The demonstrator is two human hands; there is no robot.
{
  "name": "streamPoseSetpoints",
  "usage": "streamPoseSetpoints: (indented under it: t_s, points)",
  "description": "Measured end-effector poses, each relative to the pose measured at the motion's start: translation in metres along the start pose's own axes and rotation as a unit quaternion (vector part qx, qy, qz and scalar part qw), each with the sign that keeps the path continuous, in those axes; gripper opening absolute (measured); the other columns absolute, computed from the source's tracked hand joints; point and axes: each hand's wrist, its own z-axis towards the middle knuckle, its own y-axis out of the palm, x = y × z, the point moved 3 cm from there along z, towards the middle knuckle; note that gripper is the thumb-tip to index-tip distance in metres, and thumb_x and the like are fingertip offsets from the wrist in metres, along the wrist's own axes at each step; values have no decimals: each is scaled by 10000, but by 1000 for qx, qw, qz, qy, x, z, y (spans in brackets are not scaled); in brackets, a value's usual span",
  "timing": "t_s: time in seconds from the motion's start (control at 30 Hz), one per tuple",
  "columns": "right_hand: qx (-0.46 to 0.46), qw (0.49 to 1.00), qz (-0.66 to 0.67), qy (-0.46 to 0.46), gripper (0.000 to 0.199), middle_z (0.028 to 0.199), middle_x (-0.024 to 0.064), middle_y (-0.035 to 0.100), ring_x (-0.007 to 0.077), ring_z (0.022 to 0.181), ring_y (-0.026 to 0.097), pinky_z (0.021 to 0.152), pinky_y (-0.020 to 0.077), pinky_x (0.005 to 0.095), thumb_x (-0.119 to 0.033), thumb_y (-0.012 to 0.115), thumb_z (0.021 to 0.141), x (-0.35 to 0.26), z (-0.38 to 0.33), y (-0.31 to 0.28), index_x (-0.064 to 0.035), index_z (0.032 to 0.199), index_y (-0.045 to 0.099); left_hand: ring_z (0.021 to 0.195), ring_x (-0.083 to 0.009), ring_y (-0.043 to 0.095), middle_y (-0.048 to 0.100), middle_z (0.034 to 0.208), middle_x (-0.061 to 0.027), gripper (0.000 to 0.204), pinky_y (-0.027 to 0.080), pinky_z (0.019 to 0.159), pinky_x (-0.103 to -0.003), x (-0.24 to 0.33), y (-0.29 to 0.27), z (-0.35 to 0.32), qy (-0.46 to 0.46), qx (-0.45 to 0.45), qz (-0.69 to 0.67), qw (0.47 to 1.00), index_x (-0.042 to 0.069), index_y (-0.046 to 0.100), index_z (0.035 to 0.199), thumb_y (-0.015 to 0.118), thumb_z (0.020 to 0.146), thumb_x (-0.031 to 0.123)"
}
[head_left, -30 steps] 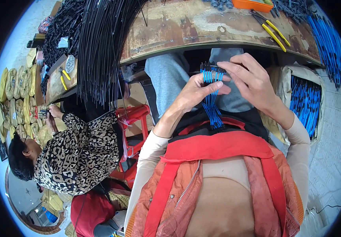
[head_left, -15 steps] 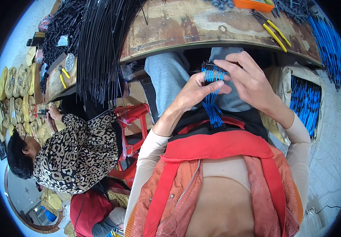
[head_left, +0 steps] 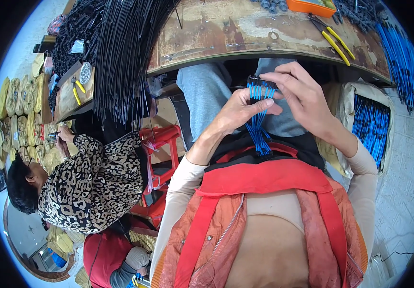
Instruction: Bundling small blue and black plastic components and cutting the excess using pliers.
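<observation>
My left hand (head_left: 239, 111) grips a small bunch of blue cords (head_left: 258, 126) over my lap; their loose ends hang down toward my red apron. A narrow black comb-like piece (head_left: 260, 81) caps the cords' upper ends. The fingertips of my right hand (head_left: 299, 94) pinch that upper end from the right. Both hands are just below the front edge of a worn wooden workbench (head_left: 226, 33).
Yellow-handled pliers (head_left: 332, 39) and an orange tray (head_left: 310, 6) lie on the bench. Long black cords (head_left: 130, 57) hang over its left end. Blue cords fill a sack (head_left: 371, 126) at my right. A person in a leopard-print top (head_left: 87, 182) sits at my left beside a red stool (head_left: 162, 144).
My hands and the blue cord bunch have stayed in nearly the same place; my fingers have shifted only slightly on the upper end.
</observation>
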Motion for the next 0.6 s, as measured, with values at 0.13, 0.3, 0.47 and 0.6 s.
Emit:
streamPoseSetpoints:
  t_s: [0.13, 0.3, 0.47, 0.6]
  points:
    - [-8, 998, 51, 35, 388, 1047, 128, 540, 228, 887, 595, 711, 522, 317, 143, 511, 852, 2, -4, 1, -37, 1174, 631, 941, -178, 680, 710, 972, -133, 249, 520, 878, -306, -3, 1, -1, -3, -2, 3, 1000, 3, 634, 1178, 594, 945, 82]
    - [24, 999, 27, 22, 380, 1035, 128, 554, 245, 886, 589, 702, 506, 309, 132, 527, 851, -3, -7, 5, -36, 1173, 636, 927, -139, 671, 717, 945, -93, 231, 513, 865, -289, 0, 4, -4, 34, 13, 69, 997, 11, 659, 1152, 591, 935, 52]
    - [32, 998, -32, -54, 367, 1048, 137, 543, 272, 914, 563, 746, 492, 342, 115, 546, 830, -8, -5, 5, -8, 1165, 629, 922, -128, 654, 713, 964, -82, 201, 513, 828, -282, 2, 2, -5, 34, 0, 68, 997, 7, 654, 1122, 611, 932, 58]
    - [47, 997, -45, -52, 346, 1092, 148, 552, 297, 956, 560, 834, 474, 369, 71, 532, 856, -8, 4, 0, -3, 1184, 612, 917, -126, 657, 715, 937, -73, 229, 506, 856, -286, 4, 1, -2, 64, 0, 72, 995, 8, 661, 1143, 608, 925, 52]
